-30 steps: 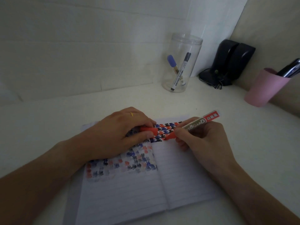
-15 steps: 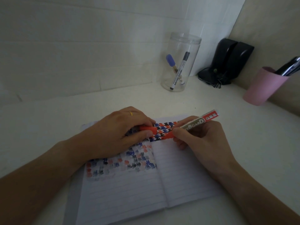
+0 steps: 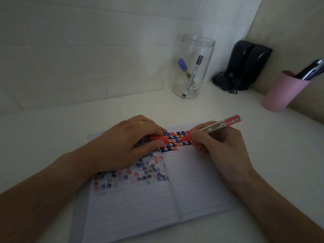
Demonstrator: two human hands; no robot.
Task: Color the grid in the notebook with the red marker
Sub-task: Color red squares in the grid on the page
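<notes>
An open lined notebook (image 3: 198, 186) lies on the white desk. Its right page carries a grid (image 3: 177, 139) of red, blue and black shapes near the top; the left page shows a fainter patterned patch (image 3: 140, 172). My right hand (image 3: 222, 148) grips the red marker (image 3: 215, 128), with its red tip end down on the grid and its labelled barrel pointing up to the right. My left hand (image 3: 128, 144) rests on the left page and pinches the red marker cap (image 3: 158, 139) between thumb and fingers. A ring sits on one left finger.
A clear plastic jar (image 3: 194, 67) holding two markers stands at the back. Black speakers (image 3: 247, 65) with a cable sit in the corner. A pink cup (image 3: 284, 92) with pens stands at the right. White walls close in behind.
The marker's tip has shifted to the right along the grid, away from the cap. My left hand has stayed put.
</notes>
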